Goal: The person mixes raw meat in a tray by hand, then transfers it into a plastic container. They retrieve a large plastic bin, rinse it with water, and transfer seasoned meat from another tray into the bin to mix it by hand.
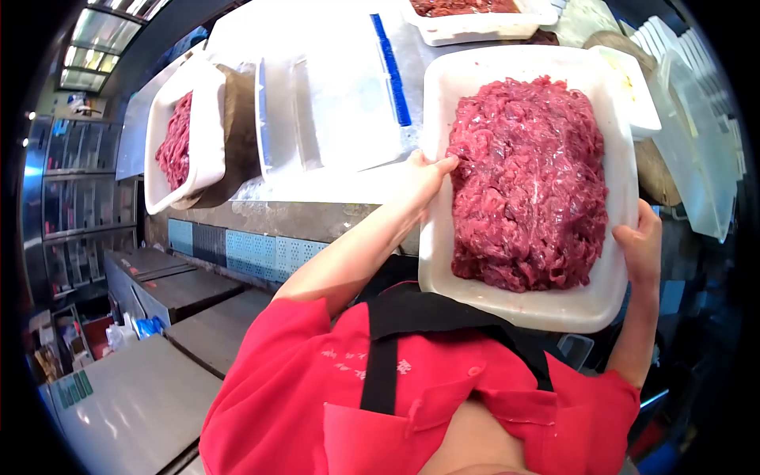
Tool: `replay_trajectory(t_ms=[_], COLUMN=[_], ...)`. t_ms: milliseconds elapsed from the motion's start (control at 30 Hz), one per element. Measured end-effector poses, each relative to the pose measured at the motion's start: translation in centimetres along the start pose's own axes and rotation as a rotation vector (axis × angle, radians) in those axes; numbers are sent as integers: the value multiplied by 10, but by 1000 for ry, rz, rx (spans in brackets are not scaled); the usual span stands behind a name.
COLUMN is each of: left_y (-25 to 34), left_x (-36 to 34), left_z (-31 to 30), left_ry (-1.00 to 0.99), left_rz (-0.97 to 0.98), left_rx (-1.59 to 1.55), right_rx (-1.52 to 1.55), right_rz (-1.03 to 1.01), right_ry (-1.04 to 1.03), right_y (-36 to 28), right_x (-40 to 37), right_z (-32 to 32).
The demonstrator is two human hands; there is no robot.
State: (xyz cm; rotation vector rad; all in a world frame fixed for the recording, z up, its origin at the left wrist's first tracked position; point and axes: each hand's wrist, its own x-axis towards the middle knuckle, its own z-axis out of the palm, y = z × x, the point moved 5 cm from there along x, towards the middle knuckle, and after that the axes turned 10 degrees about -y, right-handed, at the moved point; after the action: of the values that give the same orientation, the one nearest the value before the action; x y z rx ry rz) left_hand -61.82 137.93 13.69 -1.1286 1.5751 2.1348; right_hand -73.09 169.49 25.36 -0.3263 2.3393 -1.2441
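A white plastic tub [530, 310] heaped with raw sliced red meat [529, 182] is between my hands, close in front of my chest. My left hand [423, 176] grips its left rim, thumb over the edge near the meat. On the right rim my right hand [640, 237] is closed in the same way, with the thumb on top. The fingers of both hands are mostly hidden behind the tub's walls. Part of the tub overlaps the worktop [317, 190], and its near end hangs over the front edge.
Another white tub [207, 131] with meat stands at the left. White cutting boards [348, 95] and a blue strip [389, 67] lie mid-table. A third tub [475, 30] is at the back. To the right are a small white container [637, 99] and clear plastic bins [701, 158]. Steel counters [142, 396] stand lower left.
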Motion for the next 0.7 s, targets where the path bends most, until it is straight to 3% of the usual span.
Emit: replay_trajectory(t_ms=[100, 267, 367, 433, 500, 567, 633, 700], left_y=[-26, 11, 63, 104, 143, 189, 237, 271], left_x=[19, -1, -28, -47, -59, -39, -1, 51], left_z=[2, -9, -25, -42, -68, -93, -122, -134], left_ry=[-5, -169, -298, -267, -224, -170, -295, -812], left_rz=[123, 213, 330, 454, 449, 638, 712, 499], left_rx=[-147, -254, -164, -209, -33, 64, -13, -274], right_rx=[-37, -60, -239, -319, -402, -169, -305, -284], right_rz=[-48, -35, -106, -291, -308, -396, -517, -610], right_ry=[22, 195, 328, 349, 430, 401, 456, 463], right_y=[-31, -99, -144, -189, -224, -247, -281, -307], right_x=[-11, -49, -83, -98, -100, -89, -72, -57], right_z=[1, 4, -1, -1, -7, -2, 24, 59])
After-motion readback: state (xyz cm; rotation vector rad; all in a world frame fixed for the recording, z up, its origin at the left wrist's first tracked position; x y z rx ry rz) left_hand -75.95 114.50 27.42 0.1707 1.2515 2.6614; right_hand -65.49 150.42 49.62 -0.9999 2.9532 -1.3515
